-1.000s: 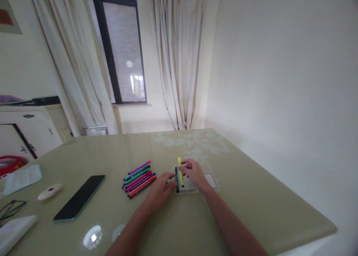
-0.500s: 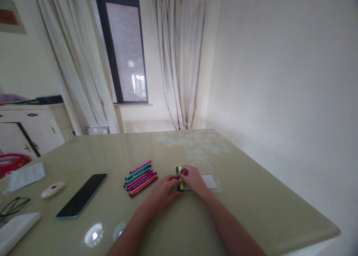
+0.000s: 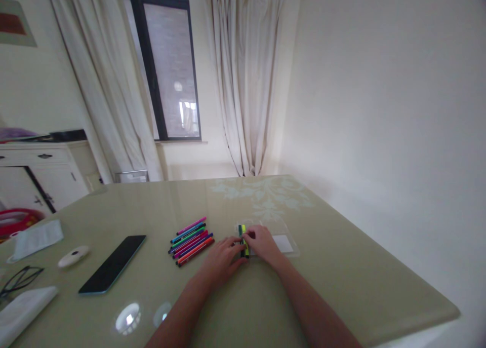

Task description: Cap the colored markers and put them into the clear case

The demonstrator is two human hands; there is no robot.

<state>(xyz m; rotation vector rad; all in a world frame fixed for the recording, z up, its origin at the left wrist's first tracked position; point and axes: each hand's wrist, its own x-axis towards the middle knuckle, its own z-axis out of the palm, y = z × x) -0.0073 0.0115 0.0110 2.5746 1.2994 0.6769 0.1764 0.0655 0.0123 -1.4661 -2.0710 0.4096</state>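
A clear flat plastic pouch (image 3: 293,235) with a white card (image 3: 283,243) in it lies in front of me. At its left end a dark green marker (image 3: 240,230) and a yellow marker (image 3: 244,228) lie side by side, pointing away from me. My left hand (image 3: 224,257) reaches in from the left, its fingers and thumb closed about the dark green marker. From the right, my right hand (image 3: 261,240) pinches at the yellow marker, fingertips against it. The fingers partly cover both markers. Several coloured markers (image 3: 192,242) lie in a slanted row left of my hands.
The glass-topped table (image 3: 341,267) meets a white wall on the right. On the left lie a phone (image 3: 113,265), a pale oval object (image 3: 73,257), a face mask (image 3: 38,240), glasses (image 3: 21,281) and a white object (image 3: 26,312).
Both hands stay at the two markers. My right fingertips have shifted slightly down along the yellow marker, showing more of its far end. The view has tilted a little.
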